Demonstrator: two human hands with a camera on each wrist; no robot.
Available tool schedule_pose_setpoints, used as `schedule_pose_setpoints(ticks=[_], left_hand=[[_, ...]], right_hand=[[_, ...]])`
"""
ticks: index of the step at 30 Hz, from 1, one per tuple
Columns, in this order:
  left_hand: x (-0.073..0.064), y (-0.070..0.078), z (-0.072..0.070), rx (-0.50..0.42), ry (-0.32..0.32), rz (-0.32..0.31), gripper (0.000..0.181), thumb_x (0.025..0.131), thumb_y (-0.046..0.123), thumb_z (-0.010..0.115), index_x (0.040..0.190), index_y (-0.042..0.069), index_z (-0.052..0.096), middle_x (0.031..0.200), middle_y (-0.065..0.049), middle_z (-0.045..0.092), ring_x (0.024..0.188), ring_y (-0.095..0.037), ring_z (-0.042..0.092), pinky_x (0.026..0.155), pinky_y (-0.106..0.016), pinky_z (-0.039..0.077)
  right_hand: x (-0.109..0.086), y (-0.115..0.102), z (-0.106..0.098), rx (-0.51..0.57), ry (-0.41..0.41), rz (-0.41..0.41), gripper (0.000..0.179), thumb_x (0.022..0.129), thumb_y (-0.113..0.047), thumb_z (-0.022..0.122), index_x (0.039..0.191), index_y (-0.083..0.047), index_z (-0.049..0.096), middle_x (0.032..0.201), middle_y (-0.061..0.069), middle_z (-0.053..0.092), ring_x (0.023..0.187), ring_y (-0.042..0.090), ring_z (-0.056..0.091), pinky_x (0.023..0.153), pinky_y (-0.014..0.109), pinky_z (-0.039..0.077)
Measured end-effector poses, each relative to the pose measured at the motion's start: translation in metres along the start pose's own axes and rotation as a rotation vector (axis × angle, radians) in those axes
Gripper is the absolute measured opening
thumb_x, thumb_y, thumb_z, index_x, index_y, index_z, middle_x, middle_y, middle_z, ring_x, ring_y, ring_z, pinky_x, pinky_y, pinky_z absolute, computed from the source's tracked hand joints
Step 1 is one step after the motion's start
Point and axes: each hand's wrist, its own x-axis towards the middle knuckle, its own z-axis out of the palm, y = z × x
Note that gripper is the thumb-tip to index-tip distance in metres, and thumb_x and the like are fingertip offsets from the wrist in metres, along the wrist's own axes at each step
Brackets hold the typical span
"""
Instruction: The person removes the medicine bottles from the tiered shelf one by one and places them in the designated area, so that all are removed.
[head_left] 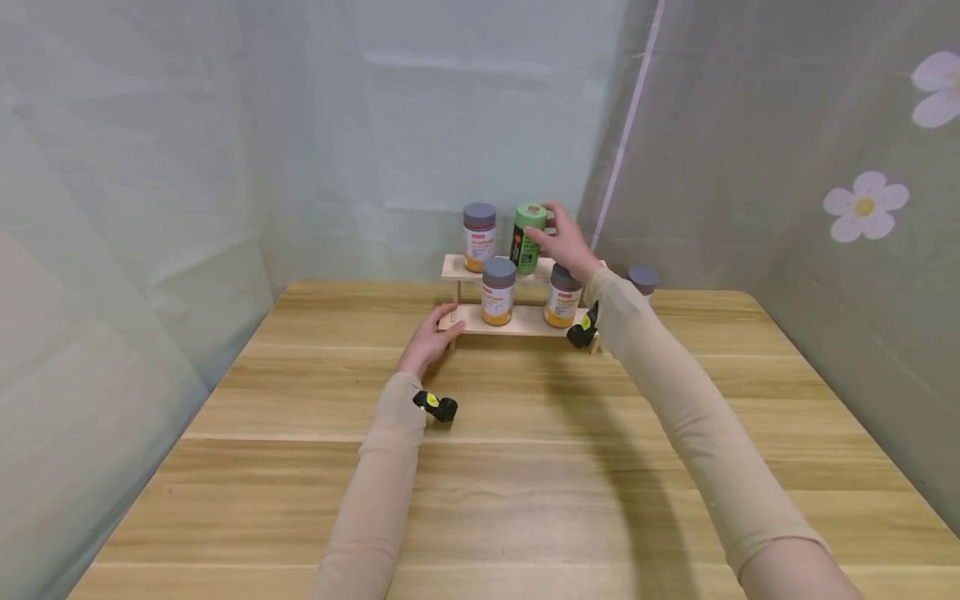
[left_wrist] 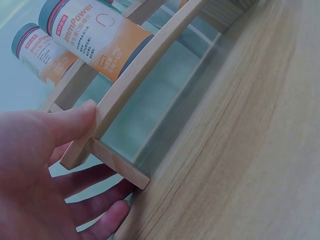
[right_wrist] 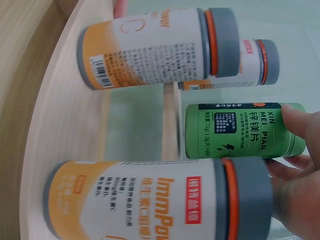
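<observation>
On the upper tier of a two-step wooden rack (head_left: 540,321) stands a green supplement bottle (head_left: 529,242). My right hand (head_left: 567,246) pinches it near its top, thumb on the near side, as the right wrist view shows. To its left is a white-and-orange bottle (head_left: 479,237) with a grey lid. Two more like it stand on the lower tier, a left bottle (head_left: 498,292) and a right bottle (head_left: 562,298). My left hand (head_left: 426,342) holds the rack's left end, thumb on the lower board (left_wrist: 120,95) and fingers around the leg (left_wrist: 120,165).
Partly hidden behind the right forearm, another grey-lidded bottle (head_left: 642,280) stands right of the rack. The wood-grain table (head_left: 495,492) reaches to hanging cloth (head_left: 480,108) at the back and sides. Each wrist carries a small black camera, the left camera (head_left: 437,406) and the right camera (head_left: 582,329).
</observation>
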Motion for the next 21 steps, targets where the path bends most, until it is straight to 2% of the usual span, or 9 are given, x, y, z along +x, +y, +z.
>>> schedule_pose_setpoints(ticks=[3, 7, 21], left_hand=[[0.000, -0.001, 0.000, 0.003, 0.003, 0.004, 0.055, 0.098, 0.031, 0.057, 0.148, 0.017, 0.039, 0.161, -0.010, 0.024, 0.150, -0.032, 0.018, 0.122, -0.050, 0.016], [0.000, -0.002, -0.001, -0.002, 0.006, 0.001, 0.054, 0.098, 0.031, 0.057, 0.148, 0.018, 0.039, 0.161, -0.010, 0.026, 0.150, -0.031, 0.020, 0.122, -0.050, 0.017], [0.001, -0.002, -0.002, 0.006, -0.005, -0.001, 0.055, 0.098, 0.032, 0.057, 0.148, 0.018, 0.038, 0.161, -0.010, 0.026, 0.150, -0.032, 0.020, 0.122, -0.051, 0.017]], right_hand=[[-0.001, -0.004, 0.000, 0.020, 0.009, -0.012, 0.063, 0.097, -0.028, 0.057, 0.150, -0.016, 0.025, 0.147, 0.019, 0.042, 0.129, 0.033, 0.049, 0.102, 0.049, 0.048], [-0.002, -0.007, -0.002, -0.005, 0.021, -0.026, 0.063, 0.097, -0.028, 0.058, 0.150, -0.016, 0.025, 0.146, 0.019, 0.043, 0.130, 0.033, 0.049, 0.101, 0.048, 0.049], [-0.004, 0.002, -0.018, -0.056, 0.075, -0.043, 0.065, 0.097, -0.032, 0.057, 0.151, -0.016, 0.024, 0.145, 0.021, 0.043, 0.129, 0.035, 0.049, 0.102, 0.049, 0.049]])
